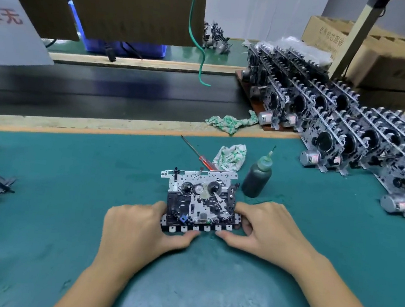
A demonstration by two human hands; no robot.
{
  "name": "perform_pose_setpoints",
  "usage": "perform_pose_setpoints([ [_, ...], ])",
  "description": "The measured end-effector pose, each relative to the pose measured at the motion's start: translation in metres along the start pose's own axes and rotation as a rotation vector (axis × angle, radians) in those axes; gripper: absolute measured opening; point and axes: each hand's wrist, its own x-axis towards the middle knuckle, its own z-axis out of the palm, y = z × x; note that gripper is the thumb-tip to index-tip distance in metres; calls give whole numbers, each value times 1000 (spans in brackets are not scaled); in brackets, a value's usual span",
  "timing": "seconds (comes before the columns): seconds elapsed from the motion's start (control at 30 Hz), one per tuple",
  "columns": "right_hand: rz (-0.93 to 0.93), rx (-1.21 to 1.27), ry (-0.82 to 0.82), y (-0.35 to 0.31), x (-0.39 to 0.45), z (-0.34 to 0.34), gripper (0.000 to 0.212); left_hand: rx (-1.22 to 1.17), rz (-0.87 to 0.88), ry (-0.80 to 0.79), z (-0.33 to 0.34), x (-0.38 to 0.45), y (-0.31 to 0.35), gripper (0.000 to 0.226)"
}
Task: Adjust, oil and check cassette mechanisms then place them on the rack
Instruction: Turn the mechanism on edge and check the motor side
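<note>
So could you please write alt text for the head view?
Both hands, left and right, hold a cassette mechanism flat on a green mat. An oil bottle and screwdriver lie behind it; finished mechanisms stand racked at right.

The green counter (67, 176) lies bare to the left of the cassette mechanism (199, 201). Just behind it stand an oil bottle (256, 177), a screwdriver (200, 155) and a rag (230, 156). Rows of mechanisms (364, 141) fill the right side.
</note>
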Motion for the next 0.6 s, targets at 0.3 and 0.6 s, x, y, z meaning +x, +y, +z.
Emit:
perform_pose_setpoints([
  [0.3, -23, -65, 183, -5, -3, 15, 52, -57, 23, -20, 4, 0, -4, 63],
  [0.6, -139, 49, 258, 0, -4, 11, 56, -27, -31, 34, 5, 1, 2, 63],
])
